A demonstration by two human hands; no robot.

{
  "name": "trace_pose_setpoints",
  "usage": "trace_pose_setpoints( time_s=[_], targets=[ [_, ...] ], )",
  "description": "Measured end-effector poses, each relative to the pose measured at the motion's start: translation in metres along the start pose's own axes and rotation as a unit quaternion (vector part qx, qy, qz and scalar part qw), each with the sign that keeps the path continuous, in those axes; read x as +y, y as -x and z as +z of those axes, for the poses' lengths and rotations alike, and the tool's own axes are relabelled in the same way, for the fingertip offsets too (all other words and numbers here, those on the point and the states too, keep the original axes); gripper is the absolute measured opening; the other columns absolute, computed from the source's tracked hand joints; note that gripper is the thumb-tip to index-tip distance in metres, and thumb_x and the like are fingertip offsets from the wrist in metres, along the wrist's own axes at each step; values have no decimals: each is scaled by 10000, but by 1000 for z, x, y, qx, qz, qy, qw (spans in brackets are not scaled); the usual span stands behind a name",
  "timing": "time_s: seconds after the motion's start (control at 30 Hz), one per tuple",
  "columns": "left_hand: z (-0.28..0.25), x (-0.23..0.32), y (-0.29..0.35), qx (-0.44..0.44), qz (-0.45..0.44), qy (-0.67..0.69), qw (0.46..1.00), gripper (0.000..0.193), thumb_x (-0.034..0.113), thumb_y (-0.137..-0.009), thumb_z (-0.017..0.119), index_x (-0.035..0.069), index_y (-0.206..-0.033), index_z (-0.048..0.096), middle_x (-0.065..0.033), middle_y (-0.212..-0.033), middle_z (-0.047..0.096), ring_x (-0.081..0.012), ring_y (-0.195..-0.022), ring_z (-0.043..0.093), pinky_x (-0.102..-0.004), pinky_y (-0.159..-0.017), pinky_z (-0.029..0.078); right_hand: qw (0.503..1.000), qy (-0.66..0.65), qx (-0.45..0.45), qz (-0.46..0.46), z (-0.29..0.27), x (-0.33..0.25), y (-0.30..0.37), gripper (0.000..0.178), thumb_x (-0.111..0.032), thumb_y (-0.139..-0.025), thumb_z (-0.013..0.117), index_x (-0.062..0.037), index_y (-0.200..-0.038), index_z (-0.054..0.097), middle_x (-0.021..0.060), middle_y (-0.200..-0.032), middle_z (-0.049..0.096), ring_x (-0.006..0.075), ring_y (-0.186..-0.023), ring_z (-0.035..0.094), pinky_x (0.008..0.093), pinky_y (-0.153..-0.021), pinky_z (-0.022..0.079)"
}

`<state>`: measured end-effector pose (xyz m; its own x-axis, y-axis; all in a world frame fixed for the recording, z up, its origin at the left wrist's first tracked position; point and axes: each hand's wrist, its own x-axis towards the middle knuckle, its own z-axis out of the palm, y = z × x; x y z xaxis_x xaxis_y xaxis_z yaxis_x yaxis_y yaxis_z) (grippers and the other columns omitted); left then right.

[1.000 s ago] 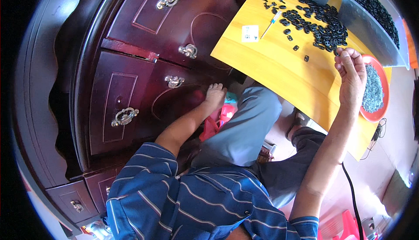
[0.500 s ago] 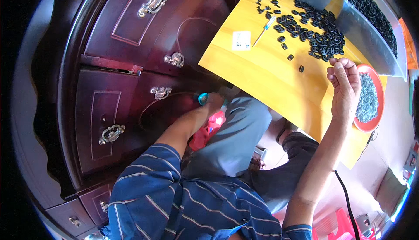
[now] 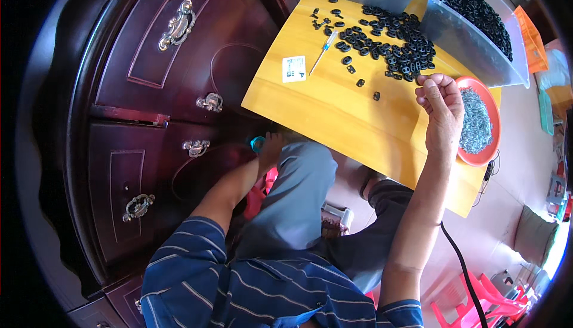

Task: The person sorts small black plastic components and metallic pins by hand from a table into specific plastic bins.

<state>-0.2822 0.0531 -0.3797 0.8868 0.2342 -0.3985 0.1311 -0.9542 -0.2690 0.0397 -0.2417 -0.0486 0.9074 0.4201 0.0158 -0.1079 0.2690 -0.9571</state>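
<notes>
At the drawers' side of my knee, my left hand (image 3: 273, 148) is closed on a teal round-ended thing (image 3: 257, 144); the rest of it is hidden by the fingers. Just below that hand, partly behind my leg, is a pink-red bag (image 3: 262, 189). Over the yellow table's right side, my right hand (image 3: 443, 108) is held with thumb and fingertips pinched together; I cannot make out anything between them. It hovers by a spread heap of small black oval pieces with holes (image 3: 412, 53). Beside the wrist sits an orange-red bowl (image 3: 497, 116) filled with small silvery metal pieces (image 3: 476, 122).
On the yellow table (image 3: 310, 104) lie a screwdriver (image 3: 323, 52) and a white printed card (image 3: 293, 69). Clear plastic bins (image 3: 471, 50) of black pieces stand at the back. Dark wooden drawers (image 3: 155, 83) rise at the left. A pink plastic stool (image 3: 477, 295) and a black cable (image 3: 462, 262) are at lower right.
The whole view has shifted, so the table appears further left and lower. My right hand keeps its pinch near the black pieces. Less of the pink-red bag shows beside my left hand.
</notes>
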Motion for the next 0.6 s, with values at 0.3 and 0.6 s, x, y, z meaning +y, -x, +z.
trace_pose_setpoints(
  time_s=[0.3,0.6],
  targets=[
    [-183,-4,82,-92,-114,237,960,158,175,-866,650,47,-948,693,-149,-859,708,-336,-868,719,-430,-738,569,997,-48,55,-41,-23,-9,-7,95,-69,-953,671,-27,-1011,609,65,-993,693,85,-797,604,212,-729,489],
    [-386,-24,103,201,9,620,758,42,6,-890,655,-8,-850,654,-20,-687,652,-33,-636,561,-239,-570,457,968,160,134,-141,-51,-16,-13,80,-75,-953,666,-22,-1006,636,4,-909,663,58,-784,590,208,-742,479]
  ],
)
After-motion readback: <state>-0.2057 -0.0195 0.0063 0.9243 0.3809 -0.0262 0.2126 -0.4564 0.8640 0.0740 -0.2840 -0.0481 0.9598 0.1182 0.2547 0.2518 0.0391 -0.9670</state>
